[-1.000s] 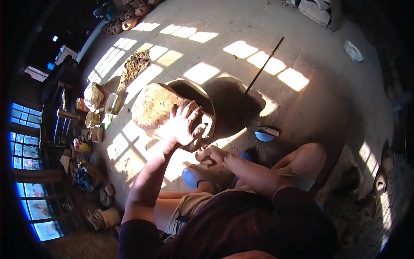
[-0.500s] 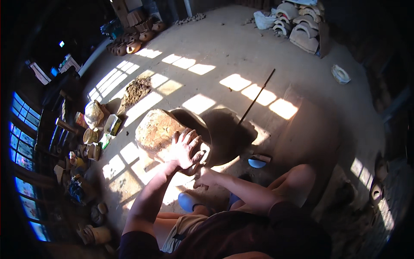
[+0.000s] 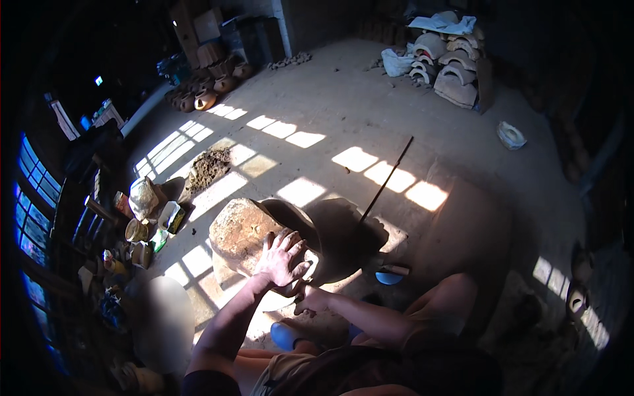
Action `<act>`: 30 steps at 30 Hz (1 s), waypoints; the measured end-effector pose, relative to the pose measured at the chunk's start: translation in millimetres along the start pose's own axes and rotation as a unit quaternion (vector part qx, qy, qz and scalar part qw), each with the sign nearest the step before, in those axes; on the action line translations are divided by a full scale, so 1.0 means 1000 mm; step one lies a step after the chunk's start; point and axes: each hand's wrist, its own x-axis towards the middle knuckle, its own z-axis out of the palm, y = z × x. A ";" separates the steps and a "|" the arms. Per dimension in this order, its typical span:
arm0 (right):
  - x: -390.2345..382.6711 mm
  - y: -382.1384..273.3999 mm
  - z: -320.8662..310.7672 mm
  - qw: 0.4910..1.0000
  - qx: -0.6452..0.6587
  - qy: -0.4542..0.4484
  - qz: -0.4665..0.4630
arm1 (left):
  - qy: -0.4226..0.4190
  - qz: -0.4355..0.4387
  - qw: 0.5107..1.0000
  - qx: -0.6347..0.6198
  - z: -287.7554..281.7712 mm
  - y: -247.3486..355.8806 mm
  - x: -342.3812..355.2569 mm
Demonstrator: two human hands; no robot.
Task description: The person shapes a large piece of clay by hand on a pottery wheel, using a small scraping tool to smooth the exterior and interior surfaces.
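In front of me stands a big, rough, rounded clay piece (image 3: 234, 228), sunlit on its left side. What looks like its pale rim or edge shows beside my hands. My left hand (image 3: 281, 261) lies on it with fingers spread, pressing its near right side. Just below, my right hand (image 3: 310, 300) is closed with curled fingers, close against the clay's lower edge. Whatever those fingers may hold is hidden. A blue bowl (image 3: 389, 278) sits on the floor to the right, with a flat, light-coloured piece across its top.
A thin dark stick (image 3: 389, 175) slants up beyond the clay. Crumbled clay (image 3: 210, 168) lies at the left, near tubs and a white bag (image 3: 143, 197). Rounded pots (image 3: 205, 99) and stacked arched pieces (image 3: 456, 72) stand farther off. A blurred pale patch covers the lower left.
The whole view has shifted, so the clay and floor things sit lower in the picture. Both hands keep nearly the same places on the clay. A blurred patch has appeared at lower left.
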 end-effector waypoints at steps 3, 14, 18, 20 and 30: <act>0.002 0.024 -0.001 0.908 -0.342 0.140 -0.197 | -0.006 0.008 1.000 0.000 -0.001 0.002 0.000; -0.058 0.046 -0.016 0.997 -0.013 0.047 -0.059 | -0.021 0.091 0.995 -0.026 -0.001 0.005 0.000; -0.147 0.021 -0.109 0.928 -0.061 0.364 -0.050 | 0.012 0.048 0.999 -0.015 0.009 -0.002 -0.020; -0.206 0.065 -0.176 0.865 -0.062 0.497 -0.011 | -0.045 0.052 0.998 -0.010 0.011 -0.004 -0.027; -0.601 0.125 -0.216 0.504 -0.236 0.663 0.500 | 0.070 -0.119 0.986 0.092 0.056 -0.043 -0.075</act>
